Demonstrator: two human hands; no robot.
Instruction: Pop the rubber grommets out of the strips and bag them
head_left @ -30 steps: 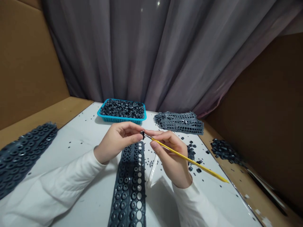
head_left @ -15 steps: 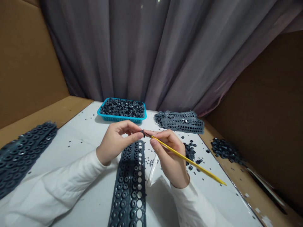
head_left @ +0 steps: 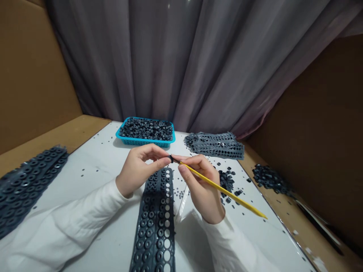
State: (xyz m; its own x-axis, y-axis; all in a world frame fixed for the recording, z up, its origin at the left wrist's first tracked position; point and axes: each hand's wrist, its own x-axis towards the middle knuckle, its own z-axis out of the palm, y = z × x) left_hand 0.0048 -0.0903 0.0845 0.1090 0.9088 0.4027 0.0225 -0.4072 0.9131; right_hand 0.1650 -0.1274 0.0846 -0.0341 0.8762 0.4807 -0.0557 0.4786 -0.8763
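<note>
My left hand [head_left: 138,168] pinches a small black ring [head_left: 170,158] between thumb and forefinger, just above the far end of a dark strip of rings [head_left: 154,219] that lies on the white table [head_left: 96,170]. My right hand [head_left: 198,187] grips a thin yellow stick [head_left: 227,190] like a pen. The stick's dark tip touches the ring, and its tail points out to the right. Both hands meet over the middle of the table.
A blue basket [head_left: 145,141] full of black rings stands at the back. Emptied perforated strips [head_left: 217,145] lie back right, loose rings [head_left: 227,181] and a pile [head_left: 268,177] at right. More ring strips [head_left: 25,181] lie on the left. Brown cardboard walls and a grey curtain enclose the table.
Both hands have drifted slightly away from me with the ring and stick still held together. The stick's tail has risen a little.
</note>
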